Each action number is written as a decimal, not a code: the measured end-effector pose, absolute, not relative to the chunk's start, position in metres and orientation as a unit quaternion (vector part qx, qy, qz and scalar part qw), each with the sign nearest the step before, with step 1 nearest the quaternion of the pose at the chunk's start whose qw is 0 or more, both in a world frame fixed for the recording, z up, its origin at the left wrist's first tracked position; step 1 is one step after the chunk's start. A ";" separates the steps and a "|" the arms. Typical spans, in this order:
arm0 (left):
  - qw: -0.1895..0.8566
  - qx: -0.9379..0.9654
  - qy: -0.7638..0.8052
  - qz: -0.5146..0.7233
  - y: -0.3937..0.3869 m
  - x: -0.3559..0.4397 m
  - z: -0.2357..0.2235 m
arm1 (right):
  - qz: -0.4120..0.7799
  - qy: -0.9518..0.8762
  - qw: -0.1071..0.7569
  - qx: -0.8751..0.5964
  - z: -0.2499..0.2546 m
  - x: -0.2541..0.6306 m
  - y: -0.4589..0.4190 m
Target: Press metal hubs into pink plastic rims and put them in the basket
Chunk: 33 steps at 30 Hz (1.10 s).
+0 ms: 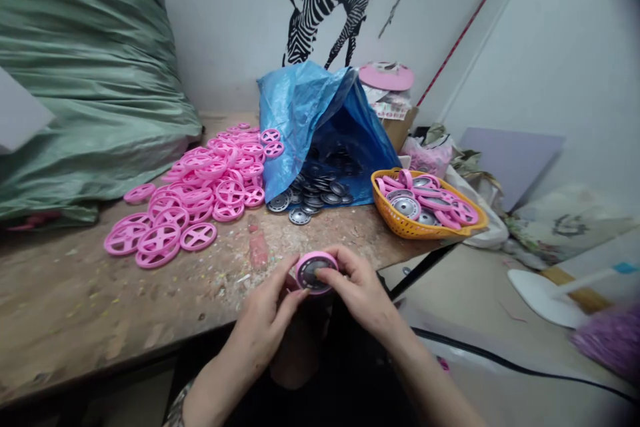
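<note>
Between my two hands, just off the front edge of the table, is a pink toy wheel (303,265) with a dark grey hubcap (309,273) set in its face. My left hand (270,307) grips the wheel's left rim, thumb at the lower edge. On the other side, my right hand (357,287) holds the rim and its thumb presses on the hubcap. A heap of pink spoked wheels (200,180) lies on the table to the left. Grey hubcaps (320,190) spill from the mouth of a blue plastic bag (290,107) straight ahead.
An orange basket (415,230) at the table's right end holds pink wheels, some with grey hubcaps. A large green sack (90,80) stands at the left. The wooden table (150,300) ends at the right, where a black cable (500,361) crosses the floor.
</note>
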<state>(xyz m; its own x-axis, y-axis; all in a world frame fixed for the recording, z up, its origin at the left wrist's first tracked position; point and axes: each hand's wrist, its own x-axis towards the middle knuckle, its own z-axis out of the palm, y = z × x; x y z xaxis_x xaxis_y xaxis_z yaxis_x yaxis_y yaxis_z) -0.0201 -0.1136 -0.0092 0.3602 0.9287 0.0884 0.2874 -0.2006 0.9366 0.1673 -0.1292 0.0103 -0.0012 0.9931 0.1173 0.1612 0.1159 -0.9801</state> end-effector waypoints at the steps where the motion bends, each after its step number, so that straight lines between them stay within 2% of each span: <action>1: 0.442 0.694 0.441 0.357 -0.113 -0.022 -0.011 | 0.398 -0.569 0.494 -0.524 0.016 0.178 -0.128; 6: 0.394 0.696 0.465 0.380 -0.106 -0.036 -0.015 | 0.225 -0.577 0.516 -0.591 0.042 0.252 -0.106; 10: 0.363 0.703 0.469 0.393 -0.105 -0.041 -0.015 | 0.086 -0.545 0.503 -0.666 0.058 0.313 -0.073; 14: 0.334 0.724 0.462 0.387 -0.106 -0.038 -0.020 | -0.011 -0.521 0.424 -0.741 0.064 0.347 -0.043; 19: 0.285 0.753 0.458 0.377 -0.104 -0.042 -0.027 | -0.099 -0.548 0.230 -0.798 0.049 0.348 -0.028; 21: 0.270 0.757 0.457 0.382 -0.102 -0.046 -0.027 | -0.148 -0.554 0.233 -0.785 0.041 0.343 -0.029; 23: 0.257 0.759 0.457 0.386 -0.099 -0.050 -0.027 | -0.186 -0.577 0.284 -0.743 0.036 0.334 -0.032; 26: 0.230 0.762 0.458 0.395 -0.094 -0.053 -0.028 | -0.199 -0.635 0.354 -0.658 0.033 0.311 -0.039; 28: 0.215 0.768 0.452 0.400 -0.091 -0.052 -0.029 | -0.170 -0.686 0.365 -0.606 0.030 0.287 -0.043; 33: 0.191 0.780 0.435 0.408 -0.091 -0.048 -0.033 | -0.063 -0.759 0.301 -0.573 0.012 0.223 -0.038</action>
